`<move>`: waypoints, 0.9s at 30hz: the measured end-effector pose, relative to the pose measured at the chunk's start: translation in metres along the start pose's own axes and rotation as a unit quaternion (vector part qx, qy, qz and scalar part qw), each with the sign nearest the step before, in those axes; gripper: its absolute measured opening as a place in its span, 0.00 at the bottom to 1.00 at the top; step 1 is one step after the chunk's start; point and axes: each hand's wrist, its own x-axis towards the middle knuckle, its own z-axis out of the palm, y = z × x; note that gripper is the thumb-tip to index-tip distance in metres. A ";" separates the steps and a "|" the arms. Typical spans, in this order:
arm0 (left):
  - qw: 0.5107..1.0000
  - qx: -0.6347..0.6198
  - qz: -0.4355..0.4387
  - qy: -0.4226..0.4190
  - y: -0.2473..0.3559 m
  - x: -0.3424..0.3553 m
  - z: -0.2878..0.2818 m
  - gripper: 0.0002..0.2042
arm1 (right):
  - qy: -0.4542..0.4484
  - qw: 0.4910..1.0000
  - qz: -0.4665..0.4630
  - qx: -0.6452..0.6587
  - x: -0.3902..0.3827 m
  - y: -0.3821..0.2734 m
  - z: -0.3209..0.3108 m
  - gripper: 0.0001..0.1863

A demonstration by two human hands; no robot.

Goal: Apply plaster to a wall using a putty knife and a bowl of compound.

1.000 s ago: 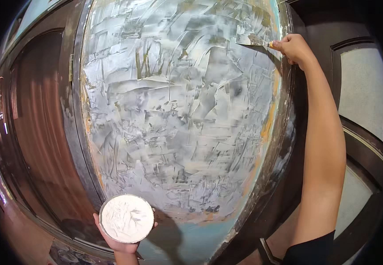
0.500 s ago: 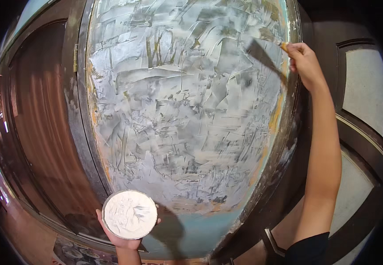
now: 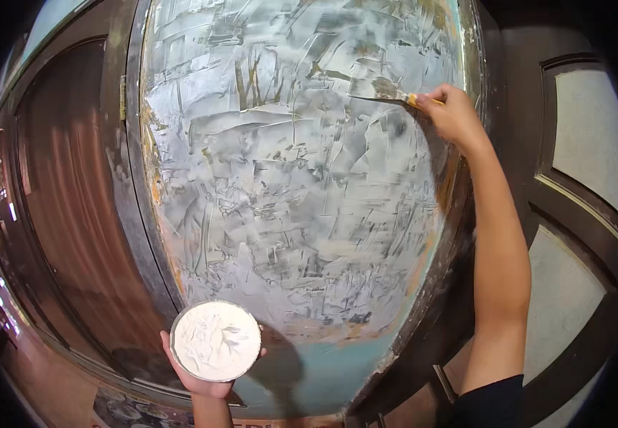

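My right grip (image 3: pixel 455 116) is closed on the yellow handle of a putty knife (image 3: pixel 393 93), with that arm stretched up in front of me. The knife is at the upper right part of the wall (image 3: pixel 302 192), its blade pointing left over the smeared surface; I cannot tell whether its whole edge touches. My left grip (image 3: pixel 208 389) spreads wide around a round tub (image 3: pixel 183 372), holding it up from below, with fingers showing at both sides. The tub is low, in front of the wall's lower left part and well apart from the knife, its open top facing me. White paste (image 3: pixel 213 339) fills it, ridged, with grey marks right of its middle. Streaky grey and white smears cover the wall, orange patches show along its edges, and a blue-green strip (image 3: pixel 334 367) runs below. A brown wooden door (image 3: pixel 67 214) stands left, dark wood with pale panels (image 3: pixel 587 125) right.
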 end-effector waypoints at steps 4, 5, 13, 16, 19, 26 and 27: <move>0.992 -0.125 -0.015 0.010 0.007 0.001 -0.004 0.43 | -0.005 0.998 0.060 -0.005 -0.016 0.031 -0.021 0.17; 0.997 -0.068 -0.024 0.007 0.007 0.003 -0.010 0.44 | -0.013 0.997 0.077 -0.004 -0.021 0.037 -0.029 0.16; 0.999 -0.024 -0.024 0.033 0.021 0.003 -0.022 0.46 | 0.019 0.995 0.084 0.053 -0.060 0.002 -0.045 0.17; 0.999 -0.014 -0.038 0.009 0.021 0.000 -0.012 0.44 | 0.015 0.977 0.067 0.203 -0.065 -0.015 -0.022 0.18; 0.997 -0.024 -0.070 0.000 0.022 0.009 -0.027 0.47 | 0.069 0.964 0.101 0.237 -0.072 -0.041 0.020 0.19; 0.999 0.012 -0.037 -0.013 0.032 0.003 -0.021 0.42 | 0.029 0.989 -0.056 -0.130 -0.145 -0.050 0.083 0.14; 0.998 0.024 -0.039 -0.031 0.035 0.004 -0.022 0.42 | 0.005 0.992 -0.060 -0.114 -0.152 -0.051 0.088 0.13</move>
